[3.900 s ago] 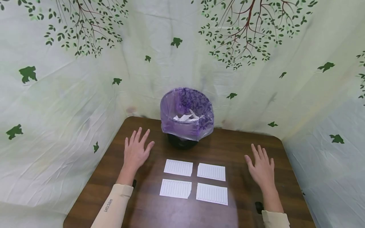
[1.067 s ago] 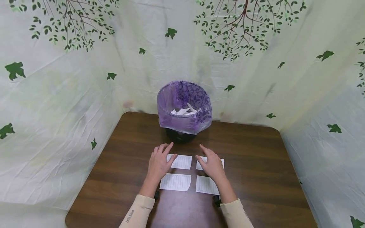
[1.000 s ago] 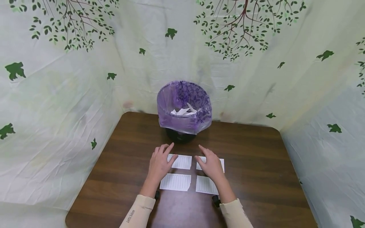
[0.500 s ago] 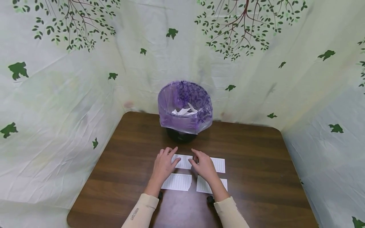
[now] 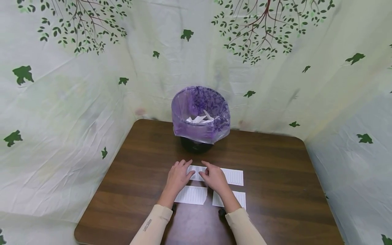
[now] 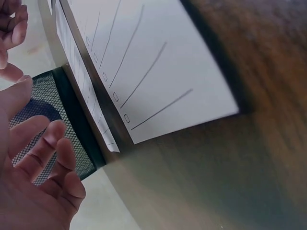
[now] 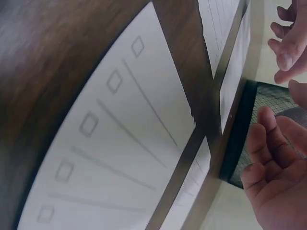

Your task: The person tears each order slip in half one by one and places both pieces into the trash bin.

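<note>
Four-cornered lined paper slips lie in two rows on the brown table [image 5: 116, 190]. My left hand [image 5: 177, 177] hovers over the far left slip [image 5: 196, 168], its fingers loosely bent. Beside it, my right hand [image 5: 215, 177] partly covers the far left slip and the far right slip [image 5: 235, 177]. Both hands hold nothing; thumbs and index fingers are apart. The near left slip [image 5: 191, 195] and near right slip [image 5: 240, 199] lie under the wrists, partly hidden. In the left wrist view, the near slip [image 6: 158, 86] shows small boxes and lines; the right wrist view shows another slip [image 7: 120, 120] with similar marks.
Behind the slips stands a dark mesh bin [image 5: 196, 146] with a purple liner [image 5: 193, 131] folded over its rim. White paper scraps [image 5: 199, 119] lie inside it. A pale cloth [image 5: 147, 85] printed with leaves hangs behind the table and along its sides.
Both hands have come in from the table's sides to above the slips. Over the last second they have drawn closer together, the right hand moving leftward. The slips lie as before.
</note>
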`<move>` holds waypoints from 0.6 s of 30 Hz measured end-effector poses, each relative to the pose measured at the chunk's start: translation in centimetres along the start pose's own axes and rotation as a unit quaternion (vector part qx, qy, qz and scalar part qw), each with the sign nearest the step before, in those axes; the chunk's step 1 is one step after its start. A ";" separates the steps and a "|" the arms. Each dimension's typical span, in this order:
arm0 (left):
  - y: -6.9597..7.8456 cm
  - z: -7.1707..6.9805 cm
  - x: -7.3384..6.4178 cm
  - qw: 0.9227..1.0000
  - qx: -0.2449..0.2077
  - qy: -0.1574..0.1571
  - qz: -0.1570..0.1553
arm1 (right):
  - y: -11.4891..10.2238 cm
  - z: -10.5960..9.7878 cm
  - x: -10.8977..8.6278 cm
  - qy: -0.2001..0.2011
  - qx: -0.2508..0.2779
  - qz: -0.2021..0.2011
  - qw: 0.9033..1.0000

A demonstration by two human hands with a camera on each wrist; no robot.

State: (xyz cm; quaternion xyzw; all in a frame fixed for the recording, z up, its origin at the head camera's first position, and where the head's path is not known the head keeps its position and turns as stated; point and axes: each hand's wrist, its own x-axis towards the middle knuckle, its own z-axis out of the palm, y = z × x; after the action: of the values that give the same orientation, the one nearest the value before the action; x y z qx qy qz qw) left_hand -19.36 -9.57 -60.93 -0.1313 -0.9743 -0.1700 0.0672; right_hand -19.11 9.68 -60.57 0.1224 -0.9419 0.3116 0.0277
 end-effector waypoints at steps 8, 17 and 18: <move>0.2 0.3 0.5 1.000 0.002 -0.028 -0.009 | -0.1 1.2 0.8 -0.006 -0.003 0.007 1.000; 0.4 0.8 0.8 0.998 -0.007 -0.052 -0.025 | -0.3 2.5 1.2 -0.016 -0.007 0.007 1.000; 0.4 0.9 0.7 0.998 -0.009 -0.052 -0.025 | -0.4 2.6 1.2 -0.018 -0.006 0.009 1.000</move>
State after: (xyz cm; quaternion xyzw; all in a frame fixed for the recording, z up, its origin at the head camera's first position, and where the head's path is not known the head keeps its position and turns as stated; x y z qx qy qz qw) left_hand -20.03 -8.73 -61.47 -0.1166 -0.9778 -0.1737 0.0110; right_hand -20.13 7.61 -62.25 0.1193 -0.9452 0.3037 0.0090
